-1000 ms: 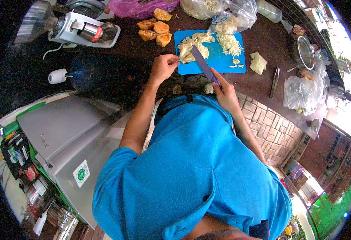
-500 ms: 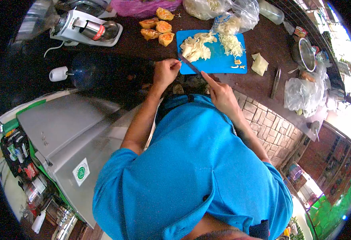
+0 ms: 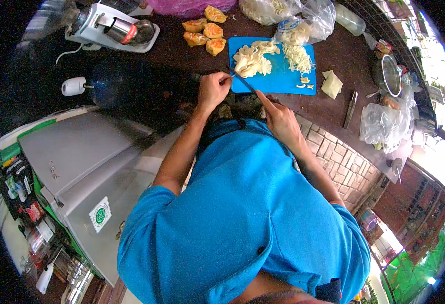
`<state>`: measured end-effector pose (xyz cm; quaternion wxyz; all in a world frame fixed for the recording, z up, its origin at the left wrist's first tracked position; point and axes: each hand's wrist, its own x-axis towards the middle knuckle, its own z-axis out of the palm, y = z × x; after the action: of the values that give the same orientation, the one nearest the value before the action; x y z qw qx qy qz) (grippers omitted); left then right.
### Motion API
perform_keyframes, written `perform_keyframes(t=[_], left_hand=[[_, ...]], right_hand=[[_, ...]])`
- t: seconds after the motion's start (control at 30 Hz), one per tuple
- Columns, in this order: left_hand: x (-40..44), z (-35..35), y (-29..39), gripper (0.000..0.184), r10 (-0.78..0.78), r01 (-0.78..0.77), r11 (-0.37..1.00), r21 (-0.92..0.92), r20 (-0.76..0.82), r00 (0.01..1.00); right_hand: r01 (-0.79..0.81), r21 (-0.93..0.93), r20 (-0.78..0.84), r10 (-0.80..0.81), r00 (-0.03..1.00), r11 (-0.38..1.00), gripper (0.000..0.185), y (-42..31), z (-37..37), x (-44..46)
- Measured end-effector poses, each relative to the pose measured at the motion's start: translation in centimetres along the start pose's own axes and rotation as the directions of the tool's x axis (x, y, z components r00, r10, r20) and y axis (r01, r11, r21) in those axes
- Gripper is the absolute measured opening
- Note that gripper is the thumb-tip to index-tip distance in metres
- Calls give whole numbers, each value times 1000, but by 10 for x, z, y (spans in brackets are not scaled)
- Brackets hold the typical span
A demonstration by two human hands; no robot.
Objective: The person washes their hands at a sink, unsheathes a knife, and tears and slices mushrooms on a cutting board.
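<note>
A blue cutting board (image 3: pixel 275 85) lies at the near edge of the dark table. On its left half is a pile of pale, ruffled pieces (image 3: pixel 253 62), whose kind I cannot make out; thin pale shreds (image 3: pixel 297 58) are heaped at the right, with a few small scraps (image 3: pixel 304 80) below. My right hand (image 3: pixel 283 121) grips a knife (image 3: pixel 244 83), index finger stretched along its back. The blade crosses the board's near left corner, pointing up and left. Beside the tip, my left hand (image 3: pixel 215 90) is closed in a pinch on a tiny pale bit, too small to name.
Several cut orange-fleshed pieces (image 3: pixel 213 31) sit left of the board. Plastic bags (image 3: pixel 311 23) stand behind it. To the right are a folded pale wrapper (image 3: pixel 332 84), a dark narrow tool (image 3: pixel 350 109) and a metal bowl (image 3: pixel 387 75). A white appliance (image 3: pixel 112 30) is at the far left.
The whole view has shifted slightly, so the table's things appear a little further right. The knife lies a little differently at the board's corner, more of its handle showing. Both hands keep their grips.
</note>
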<state>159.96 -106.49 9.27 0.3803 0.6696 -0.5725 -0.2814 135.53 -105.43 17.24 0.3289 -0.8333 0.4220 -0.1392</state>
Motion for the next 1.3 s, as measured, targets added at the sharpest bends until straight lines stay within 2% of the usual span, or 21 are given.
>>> perform_keyframes(t=[0.1, 0.17, 0.3, 0.37, 0.5, 0.57, 0.6, 0.67, 0.7, 0.77, 0.8, 0.9, 0.97, 1.07, 1.3], left_hand=[[0, 0, -2, 14, 30, -30, 999, 37, -3, 1000], [0, -1, -1, 14, 44, -44, 997, 56, 3, 999], [-2, -2, -1, 14, 32, -33, 999, 28, 16, 999], [-3, -4, -1, 14, 39, -40, 999, 38, 18, 999], [-1, -11, 13, 13, 30, -35, 996, -81, -65, 997], [8, -14, 26, 14, 21, -31, 993, -113, -90, 996], [17, -12, 33, 13, 72, -78, 993, -86, -70, 995], [39, -9, 53, 13, 208, -210, 977, -41, -42, 977], [50, -5, 62, 13, 212, -213, 976, -41, -39, 977], [73, 7, 72, 12, 237, -240, 967, 91, 40, 971], [85, 17, 64, 14, 250, -254, 965, 72, 56, 967], [108, 37, 58, 16, 305, -310, 936, 169, 57, 951], [116, 44, 55, 17, 309, -320, 931, 177, 85, 947], [119, 49, 57, 19, 165, -180, 971, 158, 103, 981], [122, 55, 52, 26, 222, -241, 950, 198, 115, 968]], right_hand=[[-45, -24, 52, 47, 998, 999, 57, 7, 9, -2], [-20, -87, 17, 22, 1000, 996, 68, 13, 18, -2], [15, -91, -41, -19, 999, 996, 67, 14, 23, -2], [-7, 28, -48, 8, 999, 1000, 63, 16, 24, -1], [-79, 156, -38, 86, 996, 985, 58, 7, 0, -14], [-138, 264, -105, 171, 980, 955, 53, 4, -10, -21], [-142, 266, -105, 175, 979, 954, 53, 8, -10, -23], [-59, 294, -307, 153, 940, 954, 53, 17, -9, -27], [-60, 294, -310, 154, 938, 954, 53, 22, -10, -29], [-225, 387, -281, 347, 895, 894, 53, 29, -13, -33], [-268, 422, -267, 401, 876, 866, 53, 26, -18, -34], [-253, 414, -303, 394, 868, 875, 53, 36, -25, -41], [-258, 417, -316, 405, 858, 871, 54, 41, -28, -45], [-251, 420, -335, 407, 850, 872, 54, 51, -31, -52], [-287, 463, -304, 454, 838, 839, 52, 62, -41, -55]])
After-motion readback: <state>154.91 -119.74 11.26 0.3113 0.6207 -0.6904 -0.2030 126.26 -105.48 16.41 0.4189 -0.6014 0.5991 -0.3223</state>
